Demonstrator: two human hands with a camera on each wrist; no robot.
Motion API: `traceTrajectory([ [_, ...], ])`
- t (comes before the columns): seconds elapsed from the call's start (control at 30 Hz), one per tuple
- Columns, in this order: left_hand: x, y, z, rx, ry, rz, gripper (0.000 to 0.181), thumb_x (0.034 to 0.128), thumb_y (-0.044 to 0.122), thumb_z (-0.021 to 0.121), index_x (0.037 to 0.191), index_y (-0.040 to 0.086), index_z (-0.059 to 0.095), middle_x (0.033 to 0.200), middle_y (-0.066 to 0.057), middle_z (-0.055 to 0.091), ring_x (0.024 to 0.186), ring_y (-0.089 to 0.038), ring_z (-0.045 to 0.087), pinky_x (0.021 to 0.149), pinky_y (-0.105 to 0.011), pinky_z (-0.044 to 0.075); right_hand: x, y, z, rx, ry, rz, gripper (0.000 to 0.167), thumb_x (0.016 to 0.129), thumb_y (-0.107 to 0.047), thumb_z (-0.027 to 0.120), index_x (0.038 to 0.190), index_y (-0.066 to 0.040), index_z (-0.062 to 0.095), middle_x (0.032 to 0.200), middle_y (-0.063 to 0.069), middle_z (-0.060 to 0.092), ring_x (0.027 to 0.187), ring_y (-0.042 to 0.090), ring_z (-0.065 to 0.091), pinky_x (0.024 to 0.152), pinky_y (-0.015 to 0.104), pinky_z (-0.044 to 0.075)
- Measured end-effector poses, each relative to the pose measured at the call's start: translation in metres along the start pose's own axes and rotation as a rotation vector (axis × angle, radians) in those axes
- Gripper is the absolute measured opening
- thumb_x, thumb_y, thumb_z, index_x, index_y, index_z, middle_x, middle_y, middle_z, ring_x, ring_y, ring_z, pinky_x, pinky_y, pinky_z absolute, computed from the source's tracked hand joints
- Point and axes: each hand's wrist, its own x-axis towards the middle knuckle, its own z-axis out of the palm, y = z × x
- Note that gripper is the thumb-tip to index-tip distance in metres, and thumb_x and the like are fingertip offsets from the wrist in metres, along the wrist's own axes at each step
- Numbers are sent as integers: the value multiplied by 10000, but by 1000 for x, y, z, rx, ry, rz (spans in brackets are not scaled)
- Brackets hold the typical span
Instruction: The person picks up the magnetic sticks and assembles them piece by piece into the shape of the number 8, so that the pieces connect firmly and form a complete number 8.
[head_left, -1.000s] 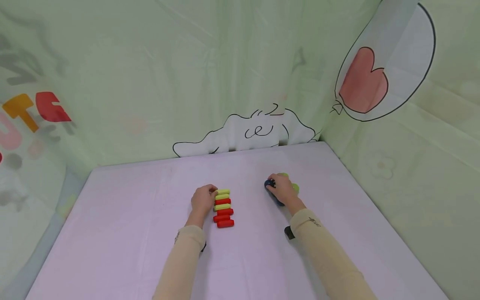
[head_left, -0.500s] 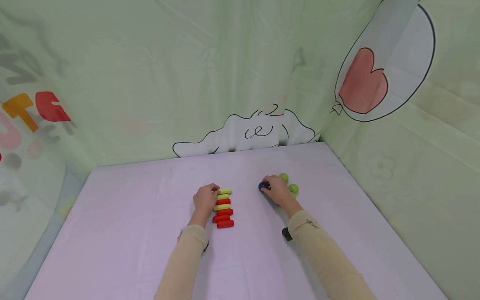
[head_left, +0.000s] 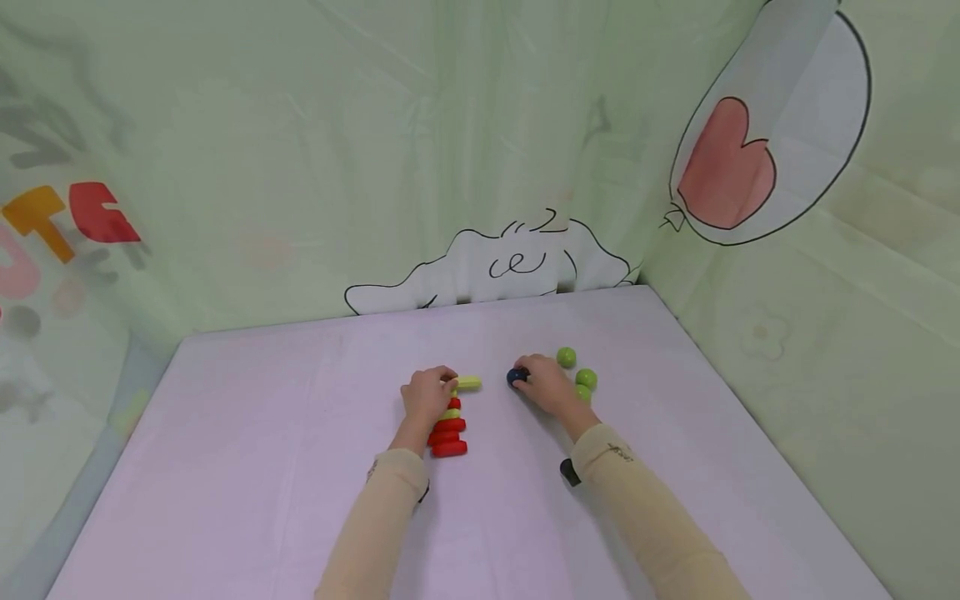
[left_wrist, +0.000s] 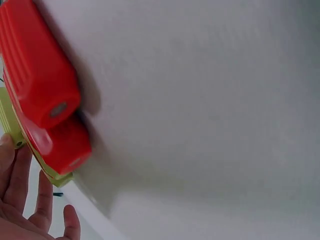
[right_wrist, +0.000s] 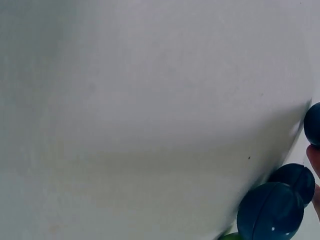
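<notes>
My left hand pinches a yellow-green ribbed toy rod at the far end of a row of rods. In the left wrist view, thumb and finger meet on that rod's end. Nearer to me in the row lie red rods and a yellow-green one, partly covered by the hand. To the right, my right hand holds a dark blue ball between its fingers. The right wrist view shows this blue ball at a fingertip, with more dark blue balls beside the hand.
Several green balls lie just right of the right hand. The table has a pale lilac cover. Pale green curtains with printed drawings stand behind the table and along its sides.
My left hand has moved right, shifting the yellow-green rod out past the row. My right hand has carried the dark blue ball left, away from the green balls, which show more fully now.
</notes>
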Motion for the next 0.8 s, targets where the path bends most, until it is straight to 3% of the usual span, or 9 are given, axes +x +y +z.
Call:
traceTrajectory([
  [0.8,-3,12,14,36,60,70,134,862,217,635,960,172,714,892,16,660,944,-231,507,782,-451,341,0,-15,9,24,-31,-18,220,836,-155,672,1024,-48,631,992,85,632,950,216,589,845,354,457],
])
